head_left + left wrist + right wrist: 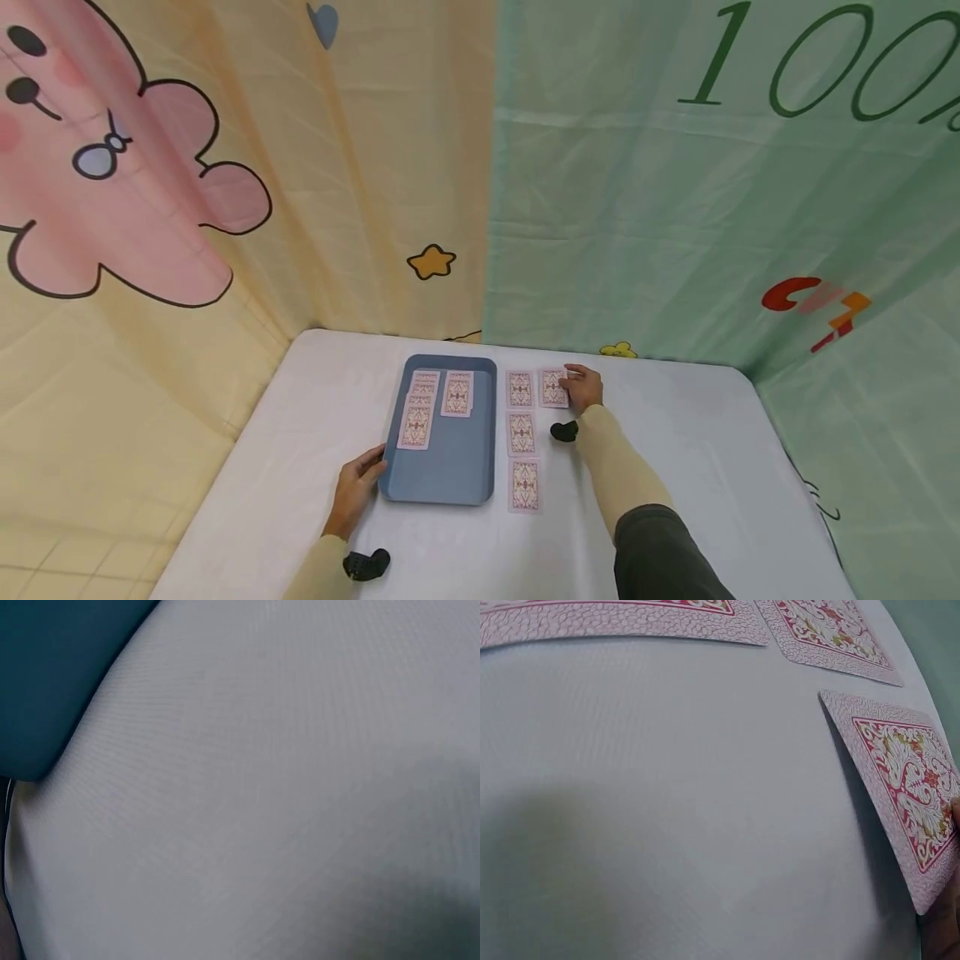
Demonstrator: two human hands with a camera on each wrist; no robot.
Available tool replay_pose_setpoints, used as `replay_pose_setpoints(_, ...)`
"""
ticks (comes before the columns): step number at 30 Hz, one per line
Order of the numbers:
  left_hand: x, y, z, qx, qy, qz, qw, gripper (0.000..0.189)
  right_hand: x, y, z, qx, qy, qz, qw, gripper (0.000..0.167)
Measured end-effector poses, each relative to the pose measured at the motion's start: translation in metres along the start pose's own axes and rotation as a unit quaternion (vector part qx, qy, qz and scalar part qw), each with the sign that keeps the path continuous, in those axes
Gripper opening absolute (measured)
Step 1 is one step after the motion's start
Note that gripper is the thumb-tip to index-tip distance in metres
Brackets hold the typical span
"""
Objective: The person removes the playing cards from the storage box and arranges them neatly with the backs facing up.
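At the far side of the table, my right hand (584, 388) pinches the right edge of a playing card (553, 388), its red-and-white patterned back facing up. In the right wrist view this card (915, 787) tilts, one side raised above the cloth with a shadow under it. Three more playing cards lie face down in a column left of it, at the top (519, 389), middle (521, 434) and bottom (524, 485). My left hand (356, 492) has its fingertips at the left rim of a blue-grey tray (461, 467); the left wrist view does not show these fingers.
Inside the tray, overlapping face-down cards lie in a left group (416, 421) and a right group (457, 394). A white cloth (300, 417) covers the table. Printed curtains (637, 208) rise behind it. A black strap device (367, 565) sits at each wrist.
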State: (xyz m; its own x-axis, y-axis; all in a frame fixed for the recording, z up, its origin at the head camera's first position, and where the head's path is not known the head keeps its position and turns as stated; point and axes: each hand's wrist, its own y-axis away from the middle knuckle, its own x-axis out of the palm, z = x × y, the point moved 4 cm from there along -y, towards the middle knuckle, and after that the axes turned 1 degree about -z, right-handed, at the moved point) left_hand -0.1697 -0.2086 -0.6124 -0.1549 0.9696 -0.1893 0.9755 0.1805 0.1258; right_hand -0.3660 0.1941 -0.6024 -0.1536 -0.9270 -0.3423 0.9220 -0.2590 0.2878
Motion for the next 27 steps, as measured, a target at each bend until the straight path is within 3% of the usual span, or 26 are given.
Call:
replay_pose_setpoints(10,0.0,0.0,-0.001,-0.009,0.012,0.005,0.9999,0.042,0.004,0.003,0.003,-0.008,0.045,-0.017,0.9988,0.035)
replay_pose_setpoints(16,0.0,0.0,-0.002,-0.009,0.013,0.006,0.9999,0.041,0.008,-0.001,-0.002,-0.019,0.069,-0.046,0.9964,0.035)
replay_pose_setpoints(27,0.0,0.0,-0.001,-0.013,0.011,0.005,0.9998,0.042,0.003,0.02,0.005,-0.008,0.079,-0.058,0.9952,0.038)
